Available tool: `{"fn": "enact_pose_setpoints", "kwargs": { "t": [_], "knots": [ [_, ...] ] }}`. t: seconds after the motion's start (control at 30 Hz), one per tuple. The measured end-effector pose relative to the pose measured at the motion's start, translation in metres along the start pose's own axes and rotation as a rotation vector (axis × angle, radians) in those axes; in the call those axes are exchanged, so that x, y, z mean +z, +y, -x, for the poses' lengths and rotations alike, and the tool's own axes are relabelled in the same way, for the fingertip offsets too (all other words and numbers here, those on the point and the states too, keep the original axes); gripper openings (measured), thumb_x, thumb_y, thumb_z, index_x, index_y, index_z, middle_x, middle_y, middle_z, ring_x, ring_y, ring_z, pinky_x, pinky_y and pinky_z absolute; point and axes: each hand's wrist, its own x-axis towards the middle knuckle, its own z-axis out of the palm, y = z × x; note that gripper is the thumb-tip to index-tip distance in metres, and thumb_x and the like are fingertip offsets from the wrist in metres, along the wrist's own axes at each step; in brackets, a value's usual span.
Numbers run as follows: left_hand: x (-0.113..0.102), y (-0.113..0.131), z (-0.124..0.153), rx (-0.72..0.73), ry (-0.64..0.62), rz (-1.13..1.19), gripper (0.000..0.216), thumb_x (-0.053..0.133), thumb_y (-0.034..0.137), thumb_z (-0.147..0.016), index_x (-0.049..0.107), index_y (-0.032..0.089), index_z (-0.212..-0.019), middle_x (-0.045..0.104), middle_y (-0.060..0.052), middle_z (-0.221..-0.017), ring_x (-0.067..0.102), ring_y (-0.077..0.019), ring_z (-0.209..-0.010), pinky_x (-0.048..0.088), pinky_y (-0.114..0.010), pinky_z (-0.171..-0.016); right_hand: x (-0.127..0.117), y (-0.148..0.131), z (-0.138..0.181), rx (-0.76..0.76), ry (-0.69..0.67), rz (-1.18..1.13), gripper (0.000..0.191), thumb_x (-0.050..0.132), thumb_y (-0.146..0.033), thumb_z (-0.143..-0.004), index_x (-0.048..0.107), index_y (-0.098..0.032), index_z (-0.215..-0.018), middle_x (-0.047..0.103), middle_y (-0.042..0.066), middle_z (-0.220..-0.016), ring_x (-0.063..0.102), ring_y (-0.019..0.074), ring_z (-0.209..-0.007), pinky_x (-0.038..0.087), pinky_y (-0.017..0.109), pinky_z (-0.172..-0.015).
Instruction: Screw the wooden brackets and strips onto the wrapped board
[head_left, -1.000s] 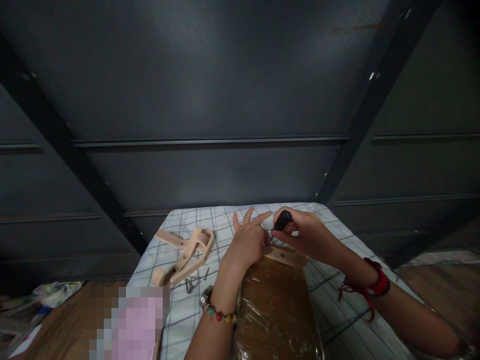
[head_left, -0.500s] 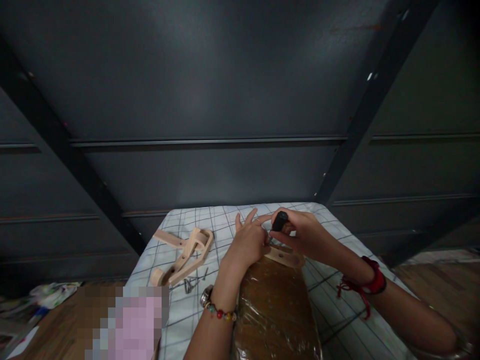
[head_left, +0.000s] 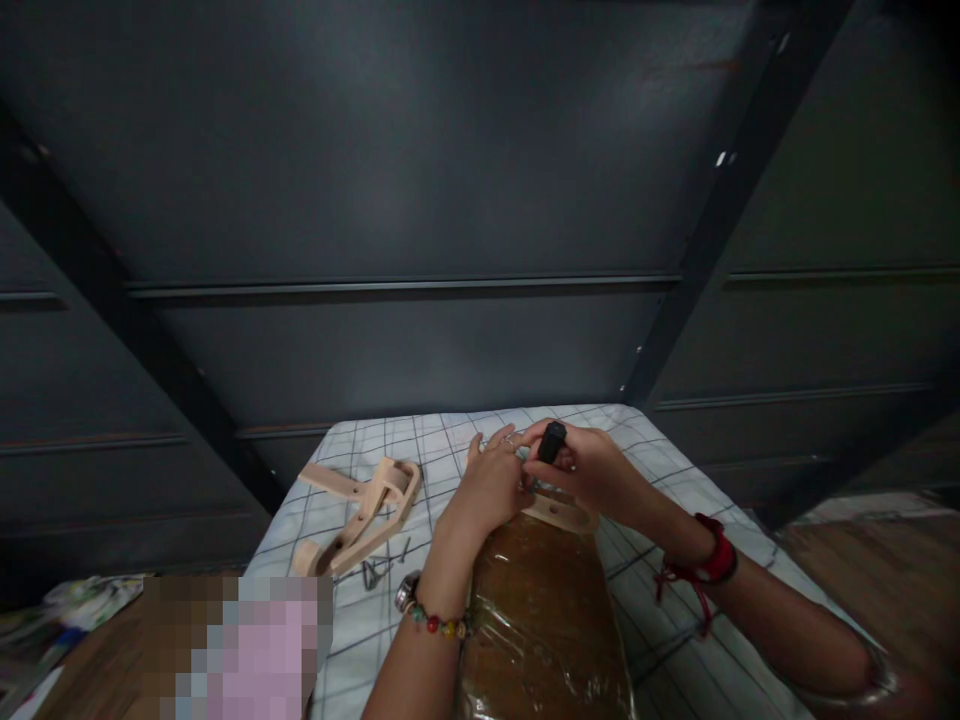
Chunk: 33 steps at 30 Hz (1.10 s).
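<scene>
My right hand (head_left: 589, 462) is closed round the black handle of a screwdriver (head_left: 553, 443), which stands nearly upright. Below it lies a light wooden piece (head_left: 564, 513) with a hole, across the far end of a brown, tape-wrapped block (head_left: 547, 620). My left hand (head_left: 489, 485) grips the wooden piece at its left end, close to the screwdriver's lower end. Its thumb side is bent in, while the outer fingers stretch away. The screwdriver's tip and whatever it touches are hidden by my fingers.
On the left of the checked cloth (head_left: 442, 440) lie joined wooden parts (head_left: 364, 520) with holes. Several loose screws (head_left: 379, 570) are beside them. A dark metal wall (head_left: 420, 350) rises behind the table. A blurred pink patch (head_left: 262, 650) is at lower left.
The whole view has shifted slightly, so everything sits a little further left. My hands and the screwdriver stay at the same wooden piece, with only a slight shift in the right hand.
</scene>
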Motion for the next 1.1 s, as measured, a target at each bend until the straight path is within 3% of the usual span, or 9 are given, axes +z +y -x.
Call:
{"fn": "enact_pose_setpoints", "kwargs": {
  "t": [0.1, 0.23, 0.3, 0.53, 0.63, 0.77, 0.93, 1.0, 1.1],
  "knots": [
    [-0.001, 0.000, 0.001, -0.011, -0.002, 0.023, 0.025, 0.056, 0.013, -0.065, 0.059, 0.021, -0.088, 0.045, -0.006, -0.127, 0.028, -0.0267, -0.124, 0.016, -0.058, -0.097, -0.002, 0.004, -0.001, 0.012, -0.078, -0.061, 0.007, 0.058, -0.017, -0.066, 0.052, -0.019, -0.071, 0.059, -0.003, -0.063, 0.055, 0.0107, -0.056, 0.042, 0.021, -0.051],
    [-0.002, -0.002, 0.001, -0.008, -0.027, 0.027, 0.006, 0.056, 0.014, -0.065, 0.059, 0.019, -0.065, 0.047, -0.002, -0.124, 0.027, -0.0278, -0.124, 0.016, -0.059, -0.096, -0.010, 0.006, -0.001, 0.038, -0.166, -0.093, 0.007, 0.050, -0.014, -0.069, 0.054, -0.019, -0.073, 0.057, -0.005, -0.054, 0.052, 0.0094, -0.045, 0.038, 0.019, -0.041],
    [0.000, -0.003, 0.000, -0.007, -0.026, 0.035, 0.006, 0.056, 0.014, -0.065, 0.059, 0.019, -0.065, 0.047, -0.001, -0.124, 0.028, -0.0279, -0.124, 0.014, -0.059, -0.097, -0.010, 0.005, -0.001, 0.052, -0.138, -0.073, 0.004, 0.053, -0.016, -0.068, 0.053, -0.019, -0.071, 0.054, -0.006, -0.051, 0.049, 0.0090, -0.042, 0.036, 0.020, -0.040],
    [0.004, -0.003, 0.000, -0.016, 0.003, 0.054, 0.014, 0.055, 0.015, -0.065, 0.059, 0.021, -0.076, 0.047, -0.001, -0.124, 0.029, -0.0271, -0.123, 0.014, -0.058, -0.098, 0.003, -0.002, -0.004, 0.082, 0.083, 0.005, 0.026, 0.062, -0.020, -0.059, 0.037, -0.020, -0.052, 0.042, -0.005, -0.051, 0.041, 0.0104, -0.051, 0.034, 0.024, -0.051],
    [0.003, -0.003, 0.000, 0.000, 0.017, 0.040, 0.011, 0.054, 0.016, -0.067, 0.059, 0.020, -0.074, 0.047, -0.002, -0.124, 0.031, -0.0268, -0.122, 0.018, -0.055, -0.097, 0.007, 0.001, -0.004, 0.119, 0.081, -0.051, 0.016, 0.060, -0.018, -0.061, 0.046, -0.020, -0.068, 0.044, -0.007, -0.050, 0.042, 0.0101, -0.047, 0.034, 0.023, -0.048],
    [0.002, -0.004, 0.001, -0.015, 0.006, 0.027, 0.009, 0.054, 0.015, -0.067, 0.060, 0.019, -0.072, 0.045, -0.004, -0.126, 0.031, -0.0265, -0.121, 0.022, -0.052, -0.096, 0.005, 0.009, -0.002, 0.132, -0.003, -0.188, 0.021, 0.061, -0.021, -0.063, 0.053, -0.019, -0.083, 0.058, -0.003, -0.060, 0.053, 0.0121, -0.053, 0.040, 0.023, -0.047],
    [0.001, -0.003, 0.000, -0.025, -0.010, 0.031, 0.006, 0.056, 0.016, -0.068, 0.061, 0.019, -0.070, 0.049, -0.004, -0.120, 0.033, -0.0276, -0.118, 0.024, -0.052, -0.094, -0.006, 0.011, 0.002, 0.077, -0.156, -0.361, 0.047, 0.057, -0.023, -0.067, 0.042, -0.020, -0.112, 0.064, 0.005, -0.093, 0.062, 0.0132, -0.067, 0.048, 0.025, -0.056],
    [0.002, -0.004, 0.000, -0.011, -0.005, 0.031, 0.005, 0.056, 0.016, -0.067, 0.060, 0.018, -0.066, 0.051, -0.003, -0.117, 0.035, -0.0276, -0.117, 0.026, -0.051, -0.092, -0.010, 0.009, 0.003, 0.081, -0.177, -0.352, 0.042, 0.052, -0.024, -0.072, 0.039, -0.020, -0.112, 0.065, 0.002, -0.081, 0.061, 0.0118, -0.057, 0.046, 0.023, -0.049],
    [0.003, -0.003, 0.000, -0.004, 0.006, 0.034, 0.005, 0.057, 0.016, -0.068, 0.059, 0.018, -0.064, 0.050, -0.002, -0.118, 0.035, -0.0272, -0.117, 0.024, -0.051, -0.092, -0.009, 0.003, 0.003, 0.121, -0.077, -0.218, 0.020, 0.055, -0.024, -0.070, 0.045, -0.021, -0.087, 0.054, -0.007, -0.052, 0.052, 0.0099, -0.042, 0.038, 0.019, -0.039]
  ]
}}
